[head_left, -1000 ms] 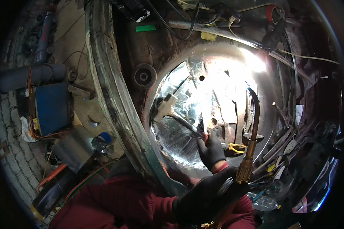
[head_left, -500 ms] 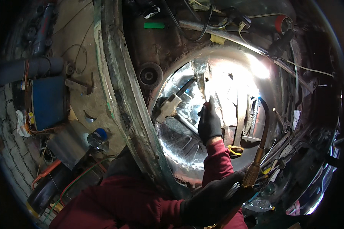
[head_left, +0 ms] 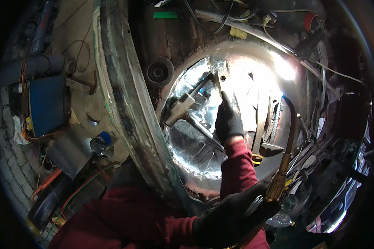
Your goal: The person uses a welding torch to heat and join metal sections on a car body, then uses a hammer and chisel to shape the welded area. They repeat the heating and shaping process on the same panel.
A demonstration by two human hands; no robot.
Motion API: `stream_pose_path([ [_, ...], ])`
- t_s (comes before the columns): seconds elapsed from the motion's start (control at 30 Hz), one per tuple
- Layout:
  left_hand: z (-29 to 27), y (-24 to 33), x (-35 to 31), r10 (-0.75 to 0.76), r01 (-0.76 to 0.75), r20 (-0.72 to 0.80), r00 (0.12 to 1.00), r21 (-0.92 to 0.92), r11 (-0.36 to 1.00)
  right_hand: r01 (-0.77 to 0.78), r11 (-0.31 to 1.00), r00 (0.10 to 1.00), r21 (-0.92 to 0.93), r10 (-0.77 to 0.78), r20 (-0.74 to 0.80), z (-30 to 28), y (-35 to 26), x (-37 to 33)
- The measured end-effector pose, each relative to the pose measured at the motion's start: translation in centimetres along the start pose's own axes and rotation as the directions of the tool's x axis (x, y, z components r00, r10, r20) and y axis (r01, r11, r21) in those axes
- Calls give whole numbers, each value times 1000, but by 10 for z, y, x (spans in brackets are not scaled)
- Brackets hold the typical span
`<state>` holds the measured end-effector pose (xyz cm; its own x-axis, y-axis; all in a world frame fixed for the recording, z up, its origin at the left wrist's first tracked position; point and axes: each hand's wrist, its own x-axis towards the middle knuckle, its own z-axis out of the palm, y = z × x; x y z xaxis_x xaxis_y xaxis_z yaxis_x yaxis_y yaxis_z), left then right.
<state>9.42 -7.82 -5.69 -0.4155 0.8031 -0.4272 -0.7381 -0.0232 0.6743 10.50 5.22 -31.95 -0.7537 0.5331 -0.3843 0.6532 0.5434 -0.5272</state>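
My left hand [head_left: 232, 220], in a dark glove, is closed around the brass handle of a gas torch [head_left: 275, 182]. The torch's bent neck rises to a tip with a small blue glow at the right of a round metal well [head_left: 187, 145]. Thin silvery pieces show at this hand's fingers. Passing beneath the left hand, my right arm reaches into the well. Its gloved right hand [head_left: 229, 122] has the forefinger stretched along a narrow strip or tool; glare hides what it holds. Left of it lies a hammer [head_left: 179, 110], handle slanting down toward the right sleeve.
Yellow-handled pliers [head_left: 257, 159] lie partly behind the right sleeve. A metal rim [head_left: 131, 95] runs along the well's left. A dark round disc [head_left: 160, 71] rests near it. Further left are a blue box [head_left: 49, 106] and a blue-capped bottle [head_left: 100, 142]. Cables and rods crowd the right.
My right hand has moved up slightly within the well, its sleeve now covering more of the pliers. The view has shifted a little; the left hand still grips the torch.
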Motion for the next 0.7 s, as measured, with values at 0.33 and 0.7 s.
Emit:
stream_pose_path([
  [0.33, -3, 2, 1, -7, 6, -19, 1000, -36, 999, -17, 997, 988, -78, 29, 149, -16, -9, -24],
  [0.7, 1, 3, 1, -23, 17, -52, 998, -111, 994, 78, 997, 985, -23, -73, 154, -18, 0, -32],
])
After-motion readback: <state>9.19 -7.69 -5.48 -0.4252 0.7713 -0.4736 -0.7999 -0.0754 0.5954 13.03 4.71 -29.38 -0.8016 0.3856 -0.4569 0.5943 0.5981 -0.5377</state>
